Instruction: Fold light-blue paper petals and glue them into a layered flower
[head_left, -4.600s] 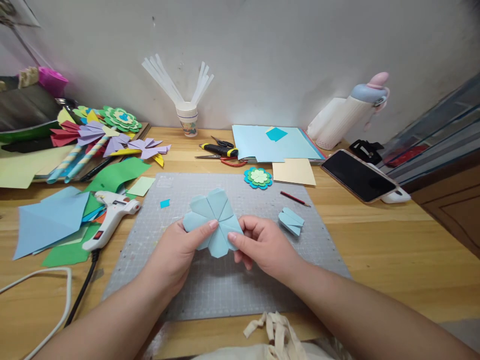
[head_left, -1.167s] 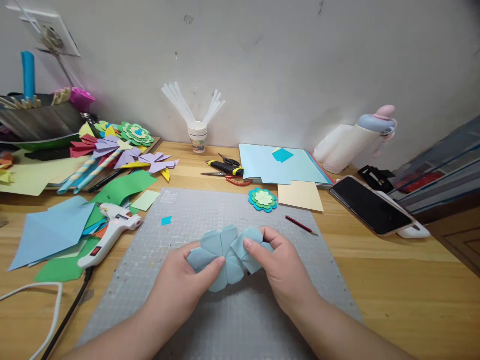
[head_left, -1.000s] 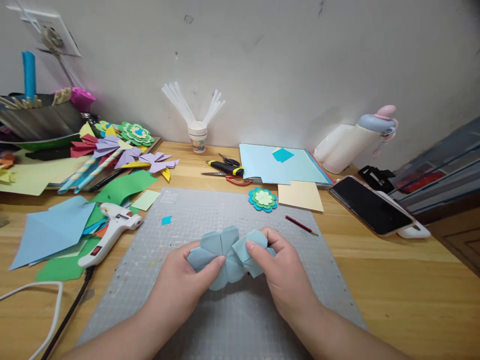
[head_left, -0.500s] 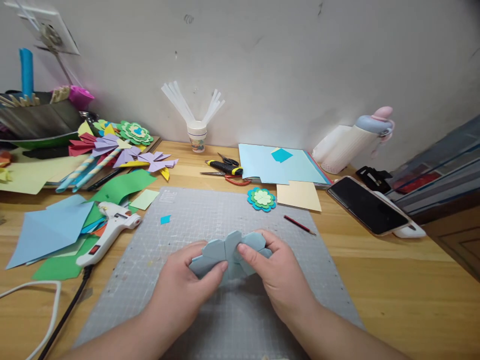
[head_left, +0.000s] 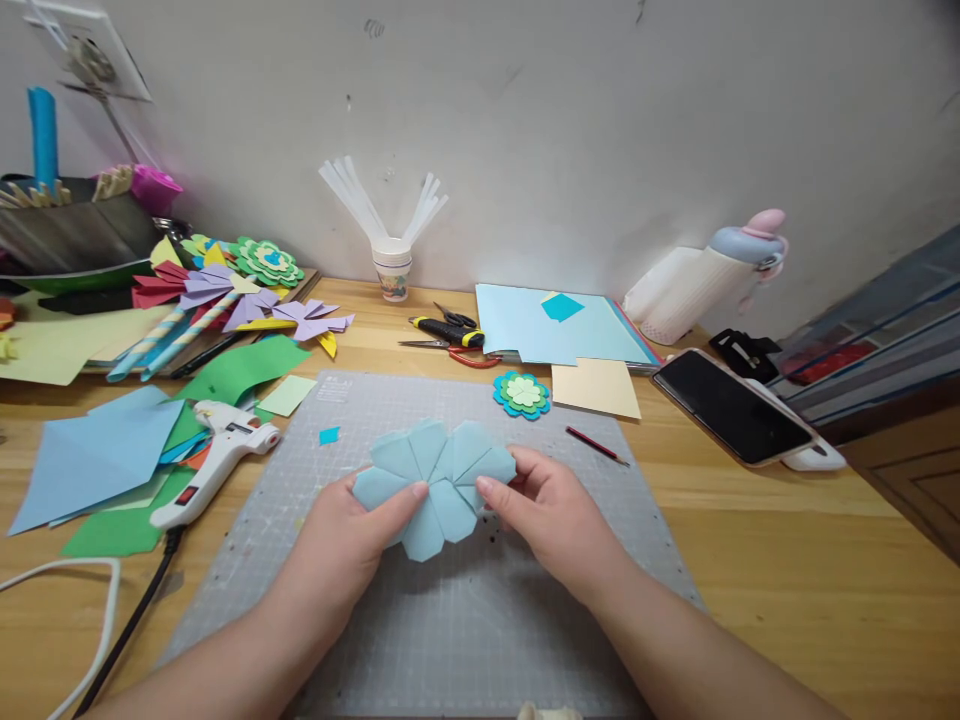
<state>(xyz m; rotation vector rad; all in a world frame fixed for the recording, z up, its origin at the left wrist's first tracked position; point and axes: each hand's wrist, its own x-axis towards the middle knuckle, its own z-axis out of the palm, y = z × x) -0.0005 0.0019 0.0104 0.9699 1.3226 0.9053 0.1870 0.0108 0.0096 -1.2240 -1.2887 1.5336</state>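
Half a second ago the paper flower (head_left: 435, 482) was tipped nearly edge-on between my hands; now it faces up, petals spread flat toward me, and the extra petal I was pressing in at its right sits level with the rest.

Around me, the glue gun (head_left: 215, 455) lies at the left edge of the mat (head_left: 450, 620), beside loose blue and green sheets (head_left: 97, 455). Far of the flower are a small layered flower (head_left: 522, 392), scissors (head_left: 446, 330) and a cup (head_left: 393, 268) of glue sticks by the wall. A red pencil (head_left: 598, 446) lies to the right, and a phone (head_left: 731, 405) further right on the counter (head_left: 787, 520). Nothing stands between me and the flower.

My left hand (head_left: 352, 535) pinches the flower's near left side, thumb on top; my right hand (head_left: 544, 505) grips its right edge the same way. The flower sits between them, just above the middle of the mat.
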